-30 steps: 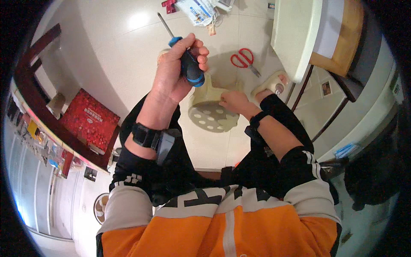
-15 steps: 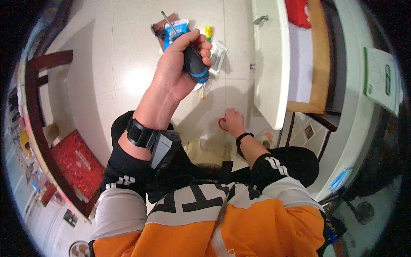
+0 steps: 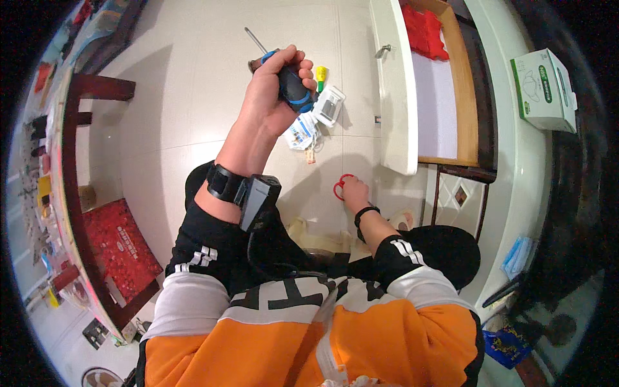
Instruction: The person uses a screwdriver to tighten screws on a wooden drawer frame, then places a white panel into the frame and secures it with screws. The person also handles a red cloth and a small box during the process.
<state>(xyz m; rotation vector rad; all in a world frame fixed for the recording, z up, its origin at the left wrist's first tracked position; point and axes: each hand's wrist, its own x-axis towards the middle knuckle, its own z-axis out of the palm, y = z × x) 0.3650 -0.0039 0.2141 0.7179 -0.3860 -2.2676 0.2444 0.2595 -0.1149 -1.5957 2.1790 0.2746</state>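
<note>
My left hand (image 3: 284, 90) is raised over the floor, its fingers wrapped round the black-and-blue handle of a screwdriver (image 3: 256, 40). The metal shaft points up and to the left. Lower and to the right, my right hand (image 3: 354, 192) is closed on red-handled scissors (image 3: 338, 186); their blades are hidden. Past the left hand lie a yellow-and-green tube-like item (image 3: 321, 76) and a white rectangular case (image 3: 329, 106). A white-and-blue packet (image 3: 300, 133) sits under that hand's wrist side. A brown item (image 3: 253, 66) shows partly behind the hand.
An open drawer (image 3: 445, 145) with a white front juts in at the right, with red cloth-like things (image 3: 425, 32) inside. On the right ledge stand a white-and-green box (image 3: 543, 90) and blue masks (image 3: 518, 257). A red box (image 3: 121, 248) is at the left, under a dark-framed table.
The view has shifted, so the floor items sit lower in it. The white-and-blue packet has come into sight; the blue packet is now hidden behind my left hand. Both grips stay the same.
</note>
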